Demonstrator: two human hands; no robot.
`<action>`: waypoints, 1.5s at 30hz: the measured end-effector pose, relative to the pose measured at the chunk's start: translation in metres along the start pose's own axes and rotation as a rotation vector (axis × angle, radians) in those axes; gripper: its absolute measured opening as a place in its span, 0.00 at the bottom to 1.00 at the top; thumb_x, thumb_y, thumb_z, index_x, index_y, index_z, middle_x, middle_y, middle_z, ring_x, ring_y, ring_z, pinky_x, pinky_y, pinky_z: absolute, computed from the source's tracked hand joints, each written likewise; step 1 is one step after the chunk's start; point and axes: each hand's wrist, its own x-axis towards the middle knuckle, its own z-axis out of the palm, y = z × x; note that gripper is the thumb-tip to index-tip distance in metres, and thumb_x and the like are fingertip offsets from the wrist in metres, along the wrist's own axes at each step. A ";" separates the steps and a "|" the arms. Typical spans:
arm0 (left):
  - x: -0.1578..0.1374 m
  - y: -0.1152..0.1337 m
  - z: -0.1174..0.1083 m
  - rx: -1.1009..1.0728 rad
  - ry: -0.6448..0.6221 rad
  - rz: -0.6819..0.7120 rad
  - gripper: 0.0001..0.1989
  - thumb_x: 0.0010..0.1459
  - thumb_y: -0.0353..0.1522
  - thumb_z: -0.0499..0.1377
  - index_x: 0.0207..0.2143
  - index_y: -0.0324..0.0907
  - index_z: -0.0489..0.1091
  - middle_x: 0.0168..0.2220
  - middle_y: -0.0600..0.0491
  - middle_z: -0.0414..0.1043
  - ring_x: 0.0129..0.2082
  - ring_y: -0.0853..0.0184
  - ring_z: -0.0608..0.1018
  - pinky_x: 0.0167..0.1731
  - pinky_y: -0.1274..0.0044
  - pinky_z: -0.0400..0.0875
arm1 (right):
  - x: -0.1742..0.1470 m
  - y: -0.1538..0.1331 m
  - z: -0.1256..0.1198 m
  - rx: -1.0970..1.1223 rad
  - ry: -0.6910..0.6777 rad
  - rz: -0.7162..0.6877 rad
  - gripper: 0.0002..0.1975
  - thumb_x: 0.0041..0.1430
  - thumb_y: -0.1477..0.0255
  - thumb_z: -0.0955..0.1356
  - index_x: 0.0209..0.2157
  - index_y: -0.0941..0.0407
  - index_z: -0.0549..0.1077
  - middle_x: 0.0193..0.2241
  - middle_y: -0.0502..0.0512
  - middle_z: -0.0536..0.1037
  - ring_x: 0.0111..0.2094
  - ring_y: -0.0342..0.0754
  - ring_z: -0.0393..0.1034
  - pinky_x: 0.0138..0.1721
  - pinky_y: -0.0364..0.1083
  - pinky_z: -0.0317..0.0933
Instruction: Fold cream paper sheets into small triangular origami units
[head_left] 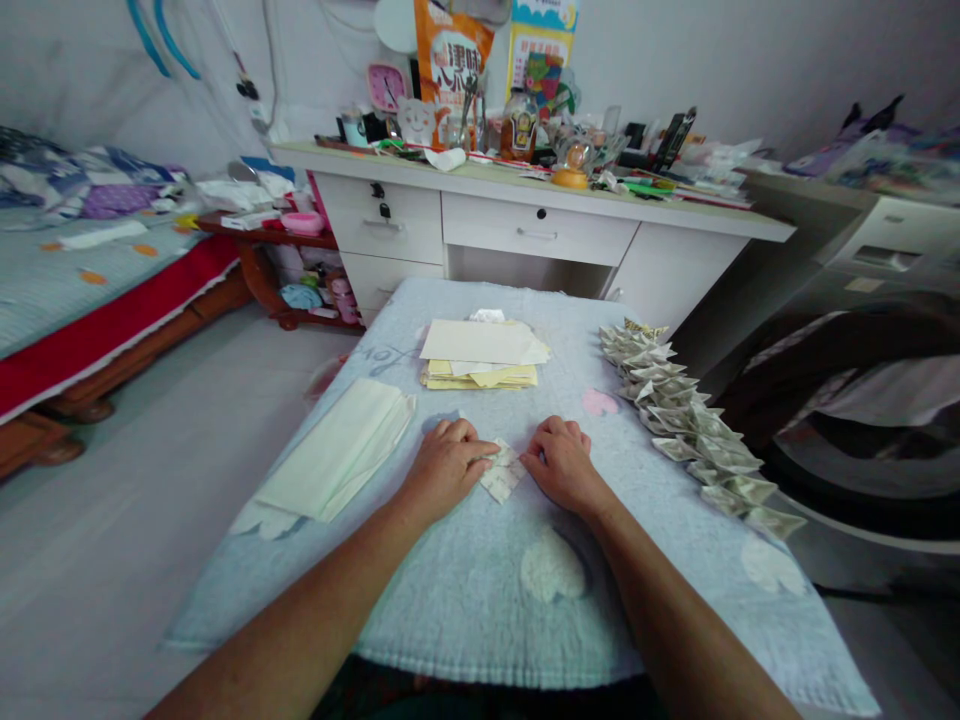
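Note:
A small folded square of printed paper [501, 485] lies corner-up on the cloth-covered table, between my two hands. My left hand [448, 462] grips its left side, thumb and forefinger reaching over the paper and the other fingers curled. At the right corner, my right hand [561, 462] is closed, its thumb and fingertips pinching the edge. Beyond them sits a stack of cream and yellow paper sheets [480, 343]. A folded pile of pale green-white sheets [337, 450] rests to the left. Rows of folded paper boats [682, 415] run along the table's right side.
A pale blue cloth [480, 610] covers the table. Behind it stands a white desk [540, 225] crowded with jars, a pink clock [387, 87] and an orange bag [450, 65]. A bed [97, 270] is on the left, a washing machine [877, 260] on the right.

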 end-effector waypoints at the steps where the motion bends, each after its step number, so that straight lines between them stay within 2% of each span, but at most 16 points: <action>1: 0.000 0.000 0.000 0.001 -0.002 -0.001 0.14 0.57 0.32 0.60 0.46 0.51 0.75 0.38 0.51 0.67 0.40 0.63 0.66 0.43 0.70 0.62 | 0.000 0.001 -0.001 0.002 0.000 0.001 0.08 0.57 0.68 0.67 0.27 0.56 0.73 0.38 0.55 0.69 0.43 0.52 0.58 0.42 0.49 0.49; 4: 0.001 -0.001 0.001 0.004 -0.005 -0.008 0.14 0.57 0.32 0.60 0.46 0.51 0.75 0.38 0.51 0.67 0.40 0.63 0.66 0.42 0.70 0.62 | -0.001 0.005 -0.004 0.029 0.017 0.009 0.06 0.58 0.69 0.66 0.30 0.55 0.73 0.39 0.55 0.69 0.44 0.52 0.58 0.42 0.49 0.49; 7: 0.001 -0.001 0.001 0.002 -0.005 -0.005 0.14 0.57 0.33 0.60 0.46 0.51 0.75 0.37 0.51 0.67 0.40 0.63 0.66 0.42 0.70 0.62 | -0.001 0.003 -0.003 0.070 0.082 0.000 0.05 0.59 0.71 0.65 0.36 0.54 0.72 0.41 0.55 0.69 0.44 0.52 0.59 0.44 0.49 0.51; 11: 0.001 -0.002 0.002 0.003 0.005 0.007 0.14 0.57 0.32 0.60 0.46 0.52 0.75 0.37 0.51 0.67 0.40 0.63 0.66 0.42 0.70 0.62 | 0.000 -0.007 0.007 0.034 0.141 -0.064 0.14 0.59 0.65 0.66 0.45 0.54 0.68 0.44 0.57 0.68 0.46 0.53 0.58 0.47 0.50 0.51; 15: 0.000 -0.001 0.003 0.007 0.016 0.013 0.13 0.58 0.33 0.59 0.45 0.51 0.76 0.38 0.51 0.67 0.40 0.63 0.66 0.42 0.70 0.62 | 0.002 -0.016 0.018 -0.057 0.171 -0.082 0.25 0.57 0.55 0.66 0.49 0.57 0.65 0.46 0.61 0.67 0.47 0.56 0.57 0.49 0.53 0.49; 19: 0.000 -0.001 0.002 -0.002 0.018 0.015 0.13 0.60 0.32 0.57 0.45 0.51 0.75 0.37 0.51 0.67 0.40 0.64 0.66 0.42 0.71 0.62 | 0.002 -0.019 0.021 -0.106 0.179 -0.062 0.27 0.57 0.53 0.64 0.50 0.59 0.64 0.47 0.63 0.66 0.48 0.58 0.57 0.51 0.54 0.48; 28: 0.001 -0.003 0.004 -0.008 0.014 0.002 0.13 0.59 0.30 0.58 0.45 0.52 0.76 0.37 0.51 0.67 0.40 0.64 0.66 0.43 0.70 0.63 | 0.001 -0.020 0.016 -0.101 0.124 -0.052 0.29 0.56 0.57 0.65 0.55 0.56 0.60 0.53 0.63 0.64 0.52 0.58 0.55 0.53 0.55 0.46; 45: 0.001 -0.004 0.002 -0.017 -0.007 -0.006 0.15 0.58 0.29 0.57 0.46 0.52 0.75 0.37 0.52 0.67 0.40 0.64 0.66 0.43 0.70 0.62 | -0.004 0.010 -0.001 -0.010 -0.020 0.001 0.33 0.53 0.69 0.66 0.61 0.52 0.55 0.57 0.60 0.60 0.57 0.57 0.52 0.56 0.57 0.45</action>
